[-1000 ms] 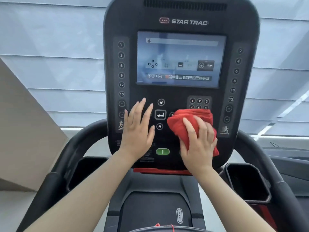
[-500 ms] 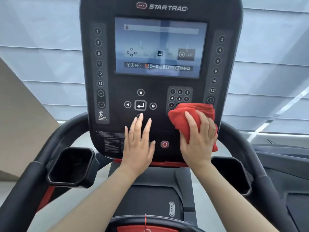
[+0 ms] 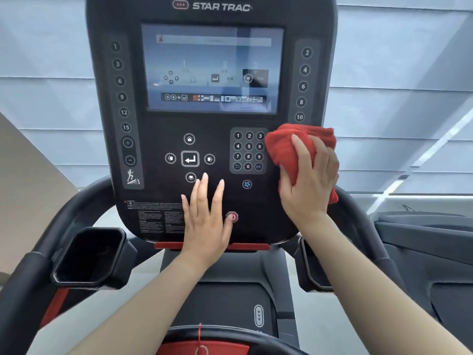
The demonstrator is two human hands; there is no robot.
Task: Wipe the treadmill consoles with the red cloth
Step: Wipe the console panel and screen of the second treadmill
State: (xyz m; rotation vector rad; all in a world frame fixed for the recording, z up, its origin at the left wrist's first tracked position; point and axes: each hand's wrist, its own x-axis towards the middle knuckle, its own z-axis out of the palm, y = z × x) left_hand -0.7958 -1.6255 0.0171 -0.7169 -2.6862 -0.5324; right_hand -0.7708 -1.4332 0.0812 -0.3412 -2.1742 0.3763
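**Star Trac treadmill console: cloth at the lower right edge**

- Left handrail: black and curved, sloping down towards you.
- Left cup holder: dark pocket set below the console's left corner.
- Treadmill console: upright black panel filling the middle of your view, with the maker's name at the top.
- Left key column: round keys 1, 3, 6, 9, 12 and 15, then plus and minus, with a climbing figure beneath.
- Screen: lit, showing pale icons and a row of small flags.
- Arrow keys: four arrows around a square enter key.
- Left hand: yours, laid flat on the panel below the down arrow. The fingers are straight and slightly spread, holding nothing.
- Red button: just beside your left thumb.
- Number pad: keys 0 to 9, with a blue fan key below it.
- Red cloth: bunched against the console's lower right edge, just right of the number pad and under key 10.
- Right hand: yours, with fingers curved over the cloth and thumb round its lower fold, pressing it to the panel.
- Right key column: keys 2 to 10 show; the cloth covers the rest.
- Right cup holder: partly behind your right forearm.
- Neighbouring treadmill: dark deck at the far right.
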